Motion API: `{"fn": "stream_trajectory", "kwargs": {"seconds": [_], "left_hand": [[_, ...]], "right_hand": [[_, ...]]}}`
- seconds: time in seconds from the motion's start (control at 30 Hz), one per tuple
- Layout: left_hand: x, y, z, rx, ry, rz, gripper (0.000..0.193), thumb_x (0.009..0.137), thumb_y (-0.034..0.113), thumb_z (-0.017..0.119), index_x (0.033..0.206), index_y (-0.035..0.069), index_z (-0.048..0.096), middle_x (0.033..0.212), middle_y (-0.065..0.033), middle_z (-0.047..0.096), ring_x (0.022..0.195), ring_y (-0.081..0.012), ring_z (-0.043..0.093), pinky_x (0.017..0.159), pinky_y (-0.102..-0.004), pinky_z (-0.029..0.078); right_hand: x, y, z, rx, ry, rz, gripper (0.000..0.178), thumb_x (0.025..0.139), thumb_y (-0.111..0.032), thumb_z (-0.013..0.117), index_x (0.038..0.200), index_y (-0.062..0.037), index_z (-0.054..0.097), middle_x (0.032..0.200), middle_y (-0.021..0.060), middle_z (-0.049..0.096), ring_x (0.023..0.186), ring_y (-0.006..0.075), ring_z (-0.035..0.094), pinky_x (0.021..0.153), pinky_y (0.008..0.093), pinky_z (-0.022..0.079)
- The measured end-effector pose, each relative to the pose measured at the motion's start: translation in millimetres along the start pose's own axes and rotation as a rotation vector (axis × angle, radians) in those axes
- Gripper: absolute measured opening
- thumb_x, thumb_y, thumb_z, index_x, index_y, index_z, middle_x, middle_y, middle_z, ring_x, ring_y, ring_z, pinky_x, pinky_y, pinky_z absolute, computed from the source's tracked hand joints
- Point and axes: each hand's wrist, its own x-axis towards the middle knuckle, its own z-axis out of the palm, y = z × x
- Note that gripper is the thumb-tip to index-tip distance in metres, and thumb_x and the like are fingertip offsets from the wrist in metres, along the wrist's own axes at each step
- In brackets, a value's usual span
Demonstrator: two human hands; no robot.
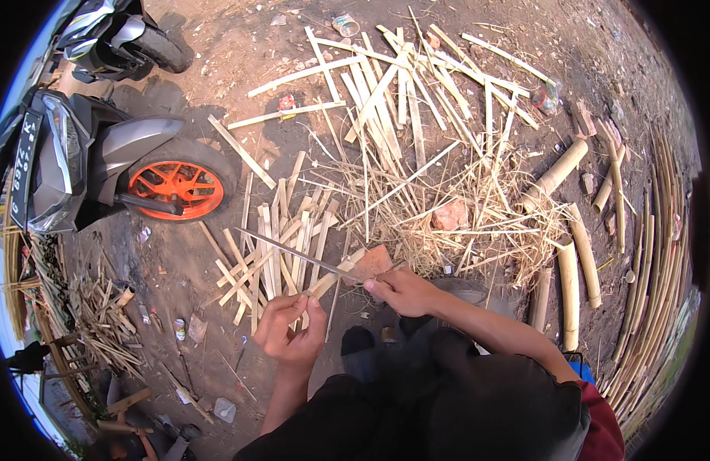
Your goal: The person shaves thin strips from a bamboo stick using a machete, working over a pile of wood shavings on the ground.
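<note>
My right hand (401, 292) is closed round the handle end of a long thin knife (297, 252), whose blade points to the far left. A pale bamboo strip (324, 285) runs from the pinched fingers of my left hand (292, 332) up under the blade. The blade crosses the strip close to my right hand; whether it bites into it I cannot tell. Just beyond the blade lies a reddish brick piece (372, 263). A heap of split bamboo strips (282, 250) lies on the ground beyond my left hand.
Loose shavings (478, 200) and a larger pile of strips (385, 100) lie ahead. Bamboo tube sections (568, 296) and long poles (655, 246) are at the right. A motorcycle with an orange wheel (178, 190) stands at the left. Another person (132, 434) is at the lower left.
</note>
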Motion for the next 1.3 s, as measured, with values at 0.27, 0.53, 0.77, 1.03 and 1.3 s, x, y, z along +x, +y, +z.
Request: {"fn": "stream_trajectory", "kwargs": {"seconds": [0.27,0.53,0.77,1.03,1.3], "left_hand": [[6,2,-4,0.018,-0.002,0.065,0.015,0.077,-0.008,0.077,0.083,-0.002,0.064,0.076,-0.0171,0.067,0.066,-0.0226,0.066,0.059,-0.0309,0.051],[-8,-21,-10,-0.314,-0.103,-0.255,0.020,0.088,0.005,0.068,0.104,-0.007,0.072,0.101,-0.0182,0.067,0.090,-0.0240,0.066,0.081,-0.0337,0.054],[-12,-26,-19,-0.560,-0.106,-0.394,0.027,0.091,0.006,0.068,0.113,-0.008,0.070,0.120,-0.0214,0.064,0.112,-0.0269,0.062,0.099,-0.0375,0.048],[-15,-39,-5,-0.708,-0.108,-0.389,0.022,0.090,0.012,0.071,0.105,-0.002,0.063,0.120,-0.0225,0.063,0.111,-0.0264,0.060,0.102,-0.0407,0.043],[10,-65,25,-0.901,-0.124,-0.373,0.025,0.082,0.026,0.054,0.081,0.000,0.054,0.098,-0.0230,0.066,0.093,-0.0282,0.059,0.087,-0.0412,0.044]], "right_hand": [[-5,106,-25,-0.301,-0.148,0.589,0.082,0.103,-0.065,0.037,0.082,0.0084,0.067,0.071,0.0264,0.066,0.067,0.0331,0.071,0.069,0.0433,0.057],[-14,66,0,0.408,0.035,0.545,0.073,0.105,-0.066,0.038,0.063,-0.0067,0.049,0.052,0.0023,0.048,0.040,0.0127,0.048,0.040,0.0294,0.040],[-12,62,5,0.446,0.037,0.536,0.068,0.105,-0.059,0.044,0.065,-0.0049,0.051,0.054,0.0029,0.047,0.041,0.0124,0.047,0.040,0.0296,0.039],[-14,58,10,0.429,0.071,0.574,0.067,0.106,-0.058,0.044,0.065,-0.0052,0.050,0.054,0.0027,0.046,0.041,0.0122,0.046,0.040,0.0299,0.037],[-16,61,16,0.350,0.011,0.569,0.068,0.105,-0.059,0.045,0.067,-0.0028,0.053,0.057,0.0041,0.050,0.044,0.0124,0.049,0.042,0.0300,0.040]]}}
